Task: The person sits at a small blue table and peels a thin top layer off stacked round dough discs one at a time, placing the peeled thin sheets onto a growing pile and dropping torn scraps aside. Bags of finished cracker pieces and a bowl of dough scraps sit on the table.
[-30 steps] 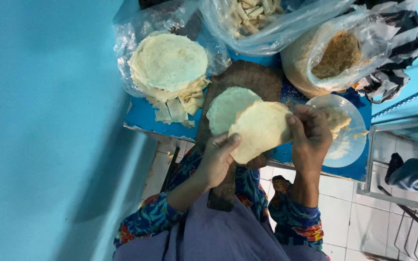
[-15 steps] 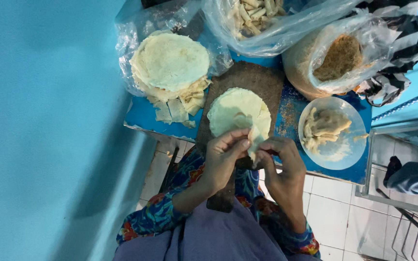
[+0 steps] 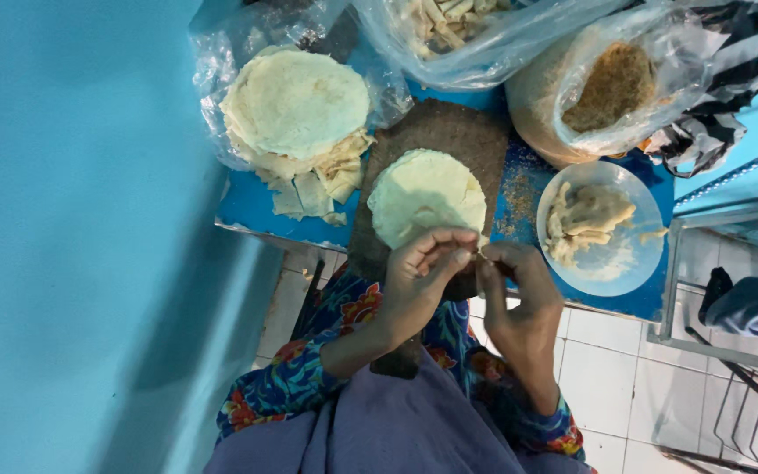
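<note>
A round pale dough wrapper (image 3: pixel 425 195) lies flat on a dark wooden board (image 3: pixel 449 130) on a small blue table (image 3: pixel 247 207). My left hand (image 3: pixel 418 281) and my right hand (image 3: pixel 519 303) meet at the wrapper's near edge. The fingertips of both are pinched together there, touching each other, apparently on the wrapper's rim. What exactly sits between the fingertips is too small to tell. Patterned sleeves cover both forearms.
A stack of round wrappers (image 3: pixel 296 104) sits on clear plastic at the back left, with cut scraps (image 3: pixel 318 189) beside it. A clear bowl of pale paste (image 3: pixel 603 230) stands right of the board. Behind are a bag of brown crumbs (image 3: pixel 611 83) and a bag of pale strips (image 3: pixel 454 22). A blue wall runs along the left. Another person's leg (image 3: pixel 752 303) is at the right.
A second wrapper that I held up over the board a second ago has come down onto it. Both hands drew back to the near edge and closed their fingertips.
</note>
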